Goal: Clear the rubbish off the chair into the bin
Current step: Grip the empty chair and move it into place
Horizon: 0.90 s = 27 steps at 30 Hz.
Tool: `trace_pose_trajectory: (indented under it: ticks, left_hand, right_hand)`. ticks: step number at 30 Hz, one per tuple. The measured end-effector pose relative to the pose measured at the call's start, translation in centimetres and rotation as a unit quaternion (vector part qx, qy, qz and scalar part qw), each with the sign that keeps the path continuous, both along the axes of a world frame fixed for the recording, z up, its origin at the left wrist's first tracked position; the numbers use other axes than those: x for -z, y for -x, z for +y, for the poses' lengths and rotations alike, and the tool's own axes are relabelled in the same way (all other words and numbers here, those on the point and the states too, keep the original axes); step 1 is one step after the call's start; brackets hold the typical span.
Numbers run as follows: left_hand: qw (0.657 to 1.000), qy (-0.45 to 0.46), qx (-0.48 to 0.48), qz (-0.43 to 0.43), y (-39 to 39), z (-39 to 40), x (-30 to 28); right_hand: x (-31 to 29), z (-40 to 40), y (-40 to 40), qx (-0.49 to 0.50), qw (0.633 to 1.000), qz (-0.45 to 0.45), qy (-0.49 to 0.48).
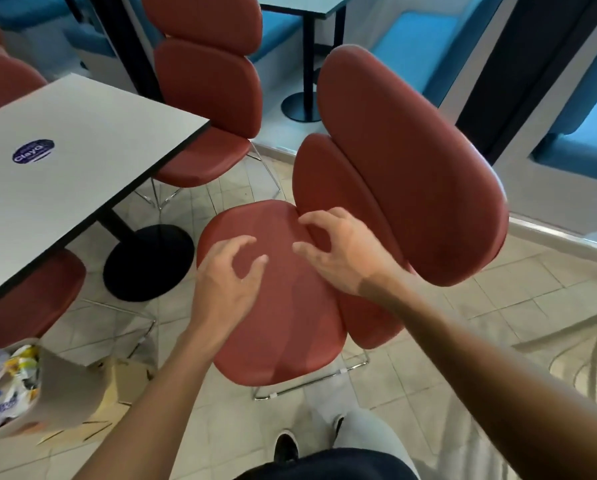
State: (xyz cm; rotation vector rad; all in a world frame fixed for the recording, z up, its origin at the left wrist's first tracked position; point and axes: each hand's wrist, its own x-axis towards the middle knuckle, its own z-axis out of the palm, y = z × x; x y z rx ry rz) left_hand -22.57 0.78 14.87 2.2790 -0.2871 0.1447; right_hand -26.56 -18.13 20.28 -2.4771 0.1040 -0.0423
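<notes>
A red padded chair (pixel 290 327) stands in front of me, its seat bare with no rubbish showing on it. My left hand (pixel 226 275) hovers over the left part of the seat, fingers curled and apart, holding nothing. My right hand (pixel 338 249) hovers over the back of the seat near the backrest (pixel 411 168), fingers spread and bent, also holding nothing. A cardboard box used as a bin (pixel 58 393) sits on the floor at the lower left, with crumpled wrappers and plastic bags (pixel 3 382) inside.
A grey table (pixel 65 161) with a blue round sticker (pixel 33 151) stands to the left on a black round base (pixel 148 263). More red chairs (pixel 207 98) surround it. My legs and shoes (pixel 286 445) are at the bottom. The floor is beige tile.
</notes>
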Motion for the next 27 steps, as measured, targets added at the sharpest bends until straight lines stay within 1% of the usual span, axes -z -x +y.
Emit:
trace_pose_trajectory:
  ticks: [5, 8, 13, 17, 19, 22, 25, 27]
  left_hand:
    - [0.999, 0.014, 0.022, -0.034, 1.6, -6.7, -1.8]
    - [0.998, 0.031, 0.015, -0.053, 2.4, -11.8, -2.7]
    - [0.995, 0.089, -0.007, -0.034, 4.3, -19.9, -3.4]
    - [0.993, 0.118, -0.005, -0.022, 5.6, -25.0, -3.3]
    - [0.993, 0.12, -0.013, -0.012, 6.2, -27.1, -3.3]
    - [0.993, 0.121, -0.015, 0.002, 6.6, -29.6, -2.9]
    - [0.991, 0.129, -0.034, 0.013, 7.0, -31.4, -2.2]
    - [0.989, 0.139, -0.051, 0.012, 7.4, -32.2, -2.0]
  right_hand:
    - [-2.9, -6.0, 0.3, -0.045, 0.998, -0.02, 0.034]
    - [-4.0, -9.4, 0.1, -0.09, 0.994, -0.04, 0.053]
    - [-4.5, -15.4, 0.3, -0.175, 0.98, -0.062, 0.076]
    - [-4.6, -20.4, -0.2, -0.195, 0.972, -0.091, 0.09]
    - [-4.3, -22.8, -0.7, -0.208, 0.969, -0.113, 0.07]
    - [-3.2, -25.4, -1.5, -0.214, 0.964, -0.155, 0.006]
    - [-1.8, -26.9, -2.6, -0.223, 0.961, -0.165, -0.021]
    - [-0.9, -27.3, -3.3, -0.245, 0.951, -0.187, -0.035]
